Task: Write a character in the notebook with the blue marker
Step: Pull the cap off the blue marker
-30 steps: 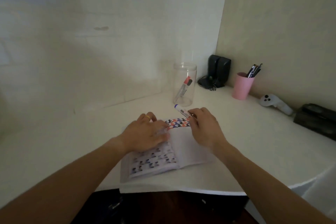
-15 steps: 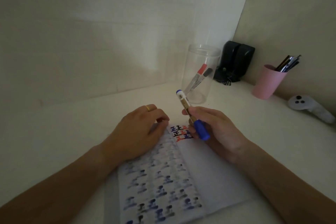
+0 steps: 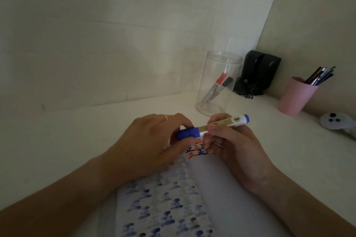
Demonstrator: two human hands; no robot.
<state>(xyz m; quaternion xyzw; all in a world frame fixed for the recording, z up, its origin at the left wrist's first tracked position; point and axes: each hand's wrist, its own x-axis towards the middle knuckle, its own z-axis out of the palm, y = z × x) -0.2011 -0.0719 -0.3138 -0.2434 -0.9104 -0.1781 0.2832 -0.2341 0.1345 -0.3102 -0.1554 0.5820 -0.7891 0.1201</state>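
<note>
1. White desk (image 3: pixel 67 140): running across the whole view and carrying everything listed below, with a pale wall behind it
2. Left hand (image 3: pixel 154 144): hovering over the top of the notebook's left page, a yellow ring (image 3: pixel 165 117) showing on one finger; its fingertips are closing around the marker's blue cap (image 3: pixel 187 133), thumb below and fingers above
3. Notebook (image 3: pixel 221 188): lying open on the desk in front of the person; the left page is showing rows of blurred blue and dark characters, the right page is mostly blank, and a small cluster of red, blue and black characters (image 3: pixel 196 150) is sitting at its top, partly hidden by the fingers
4. Blue marker (image 3: pixel 213 125): being held roughly level above the top of the notebook, cap end pointing left, white barrel with a gold label, blue tail end pointing right
5. Right hand (image 3: pixel 237 144): gripping the marker's barrel, fingers curling over it just right of the cap
6. Clear jar (image 3: pixel 219 82): standing behind the hands, holding a red-capped marker (image 3: pixel 219 81) and a black-capped marker (image 3: pixel 226 82), both leaning
7. Black speakers (image 3: pixel 260 71): standing in the corner
8. Pink cup (image 3: pixel 294 96): holding pens, near the right wall
9. White controller (image 3: pixel 335 122): lying at the right edge
</note>
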